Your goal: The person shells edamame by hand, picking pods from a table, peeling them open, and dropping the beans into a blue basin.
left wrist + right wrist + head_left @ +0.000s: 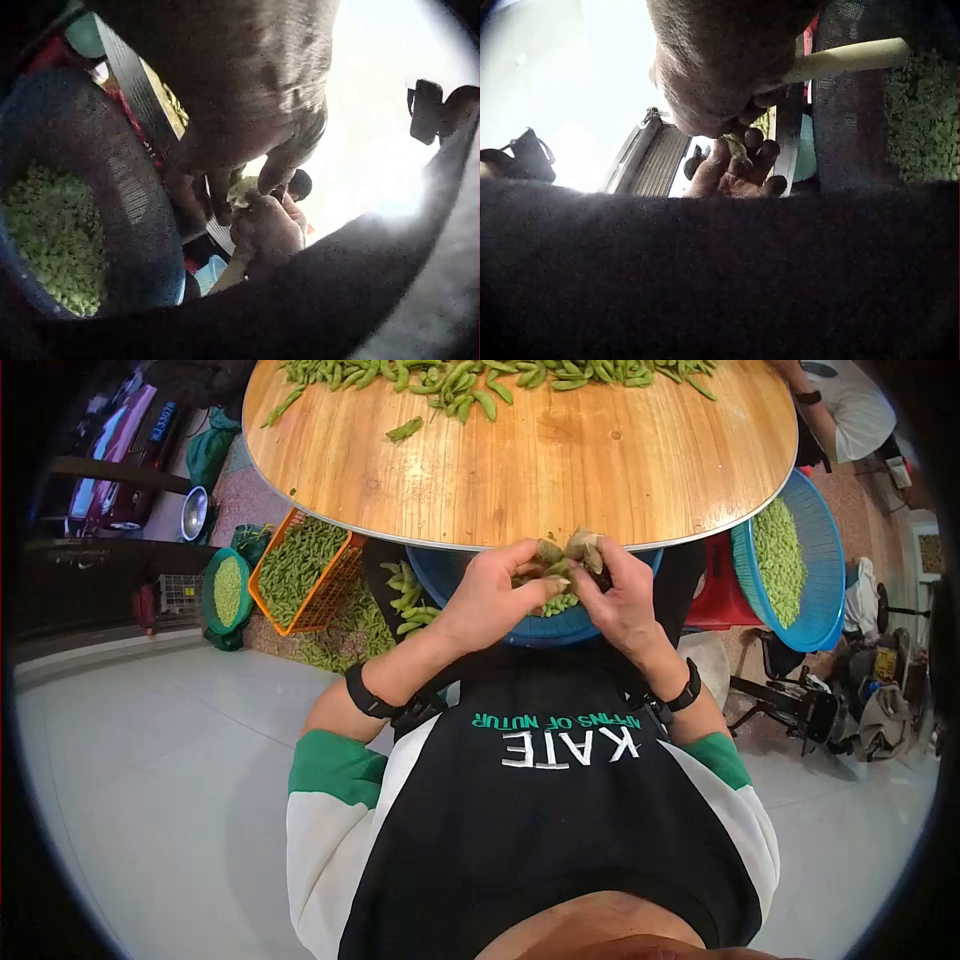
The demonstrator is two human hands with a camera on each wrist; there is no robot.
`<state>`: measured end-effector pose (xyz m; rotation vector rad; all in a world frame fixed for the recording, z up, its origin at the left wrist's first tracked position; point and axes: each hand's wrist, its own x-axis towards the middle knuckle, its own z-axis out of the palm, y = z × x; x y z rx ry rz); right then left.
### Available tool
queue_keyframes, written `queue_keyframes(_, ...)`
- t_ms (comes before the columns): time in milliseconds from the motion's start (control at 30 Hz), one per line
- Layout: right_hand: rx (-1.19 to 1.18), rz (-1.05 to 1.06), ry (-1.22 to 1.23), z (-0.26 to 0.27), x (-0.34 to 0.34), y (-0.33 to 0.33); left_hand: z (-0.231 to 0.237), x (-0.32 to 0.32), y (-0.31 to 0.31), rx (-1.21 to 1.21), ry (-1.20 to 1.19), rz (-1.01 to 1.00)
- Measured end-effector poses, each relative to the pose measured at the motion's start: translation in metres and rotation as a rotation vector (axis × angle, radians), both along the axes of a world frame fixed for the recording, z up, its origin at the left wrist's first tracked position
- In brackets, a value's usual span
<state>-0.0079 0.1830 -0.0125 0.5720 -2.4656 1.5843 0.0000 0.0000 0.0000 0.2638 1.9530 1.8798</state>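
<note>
Both hands meet over a blue basket (432, 572) at the near edge of the wooden table (520, 480). The left hand (490, 595) pinches a green pod (548, 552) between thumb and fingers. Beside it the right hand (622, 600) has its fingers curled round a brownish-green pod (583, 546). In the left wrist view the fingertips of both hands touch around a pale green piece (241, 192), and shelled beans (56, 232) lie in the basket. The right wrist view shows the hands close together, partly in shadow.
Pods (470, 380) are heaped across the table's far side, one lying apart (405, 429). An orange crate of pods (300, 575) and a green basin of beans (227, 590) stand at the left. At the right is a blue basket of beans (778, 560); another person's arm (815, 415) shows top right.
</note>
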Motion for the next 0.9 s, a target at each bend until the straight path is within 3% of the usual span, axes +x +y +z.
queue_keyframes(100,-0.085,0.039,-0.048,0.006,0.002,0.000,0.017,0.008,-0.001,0.031,-0.090,0.132)
queue_keyframes(167,-0.042,0.115,-0.095,0.010,0.000,0.001,0.038,0.011,-0.025,-0.297,0.108,0.143)
queue_keyframes(200,0.021,0.170,-0.042,0.005,-0.002,0.003,0.040,0.011,-0.044,-0.396,0.440,0.137)
queue_keyframes(233,0.018,0.177,-0.030,0.004,-0.004,0.003,0.046,0.011,-0.065,-0.548,0.603,0.110)
queue_keyframes(300,0.034,0.284,0.211,0.000,-0.007,0.001,0.064,0.019,-0.101,-0.965,0.686,0.046)
queue_keyframes(367,0.037,0.317,0.182,-0.004,-0.007,0.001,0.073,0.023,-0.118,-1.326,0.706,0.049)
queue_keyframes(400,0.052,0.301,0.191,-0.003,-0.006,0.000,0.072,0.016,-0.120,-1.329,0.710,0.052)
queue_keyframes(467,0.068,0.268,0.225,-0.006,-0.008,-0.001,0.065,-0.015,-0.128,-1.110,0.814,0.172)
queue_keyframes(533,0.073,0.237,0.190,-0.011,-0.008,-0.001,0.053,-0.055,-0.116,-1.001,0.840,0.363)
queue_keyframes(600,0.083,0.209,0.159,-0.011,-0.008,0.000,0.027,-0.102,-0.117,-1.041,0.960,0.399)
queue_keyframes(733,-0.125,0.256,-0.176,-0.003,-0.005,0.001,-0.006,-0.151,-0.114,-1.083,0.960,0.425)
queue_keyframes(833,-0.257,0.291,-0.388,0.007,-0.006,-0.002,-0.005,-0.153,-0.112,-1.106,0.756,0.486)
queue_keyframes(900,-0.305,0.294,-0.466,0.010,-0.008,-0.005,0.002,-0.143,-0.111,-1.014,0.677,0.375)
